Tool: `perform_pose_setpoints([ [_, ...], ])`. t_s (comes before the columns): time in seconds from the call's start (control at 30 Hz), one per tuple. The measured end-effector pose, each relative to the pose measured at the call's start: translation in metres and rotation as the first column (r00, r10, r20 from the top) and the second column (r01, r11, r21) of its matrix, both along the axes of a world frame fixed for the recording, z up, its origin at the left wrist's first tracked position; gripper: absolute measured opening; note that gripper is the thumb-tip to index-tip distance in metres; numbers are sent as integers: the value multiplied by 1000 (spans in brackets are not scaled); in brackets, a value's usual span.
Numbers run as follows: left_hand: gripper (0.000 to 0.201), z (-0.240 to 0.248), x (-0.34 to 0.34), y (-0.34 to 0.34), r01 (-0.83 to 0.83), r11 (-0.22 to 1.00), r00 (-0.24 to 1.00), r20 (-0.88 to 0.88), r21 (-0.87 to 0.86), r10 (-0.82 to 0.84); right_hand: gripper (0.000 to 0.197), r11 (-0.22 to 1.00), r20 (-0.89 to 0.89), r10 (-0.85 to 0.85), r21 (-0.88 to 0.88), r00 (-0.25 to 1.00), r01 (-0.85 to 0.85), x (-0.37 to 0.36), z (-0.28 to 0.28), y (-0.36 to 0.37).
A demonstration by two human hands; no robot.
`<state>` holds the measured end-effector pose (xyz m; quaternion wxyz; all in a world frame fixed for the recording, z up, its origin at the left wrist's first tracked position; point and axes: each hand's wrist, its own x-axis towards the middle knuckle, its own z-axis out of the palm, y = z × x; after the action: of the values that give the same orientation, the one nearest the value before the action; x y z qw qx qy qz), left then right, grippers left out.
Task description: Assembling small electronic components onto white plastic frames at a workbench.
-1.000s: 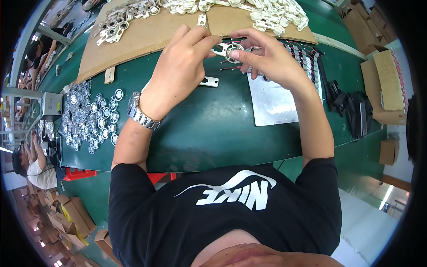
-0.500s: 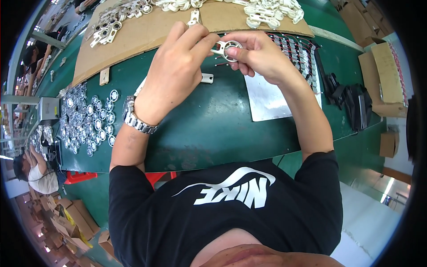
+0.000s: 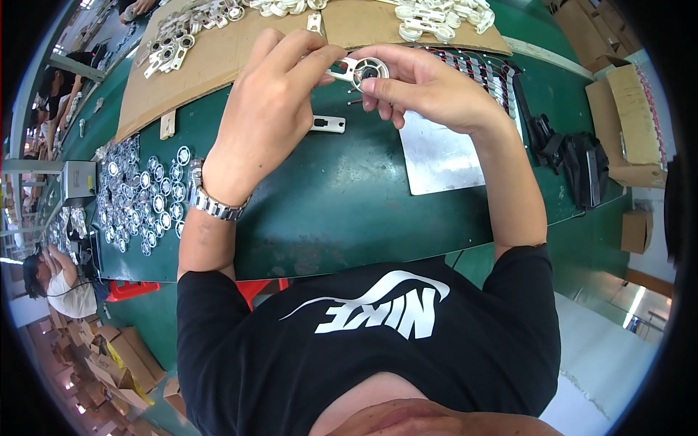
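Observation:
Both my hands hold up a white plastic housing [image 3: 352, 71] with a ring-shaped end over the table's far middle. My left hand [image 3: 270, 109] pinches its narrow end, though the fingertips are partly hidden. My right hand [image 3: 432, 86] grips the ring end, its thumb at the ring's lower edge and the fingers curled behind. A dark round piece [image 3: 369, 73] shows inside the ring. Beside my left hand, a flat white slotted cover [image 3: 331, 124] lies on the green table [image 3: 327, 211].
Silver round parts [image 3: 149, 192] are heaped at left. White housings [image 3: 436, 18] lie on a cardboard sheet [image 3: 218, 69] at the far side. At right are a metal sheet [image 3: 440, 160], rows of wired cells [image 3: 480, 76] and a black bag [image 3: 584, 171]. Another person [image 3: 65, 280] sits far left.
Both hands have shifted slightly left with the housing. The dark round piece now shows more plainly in the ring, and more of the slotted cover is uncovered.

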<state>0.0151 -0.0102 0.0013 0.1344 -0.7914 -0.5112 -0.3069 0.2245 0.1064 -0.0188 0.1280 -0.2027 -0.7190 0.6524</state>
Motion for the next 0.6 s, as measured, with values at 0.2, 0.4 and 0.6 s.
perform_pose_setpoints([
  [0.2, 43, 2, 5, -4, -7, 998, 998, -62, 61, 10, 46, 998, 10, -51, 48, 999, 51, -2, 2, -4],
  [0.4, 53, 2, 10, -9, -12, 996, 988, -151, 92, 26, 46, 996, 23, -62, 64, 998, 60, -2, 0, -5],
  [0.6, 42, 1, -8, 2, -4, 1000, 997, -77, 10, 5, 56, 992, 9, -34, 121, 999, 33, 5, 4, -1],
])
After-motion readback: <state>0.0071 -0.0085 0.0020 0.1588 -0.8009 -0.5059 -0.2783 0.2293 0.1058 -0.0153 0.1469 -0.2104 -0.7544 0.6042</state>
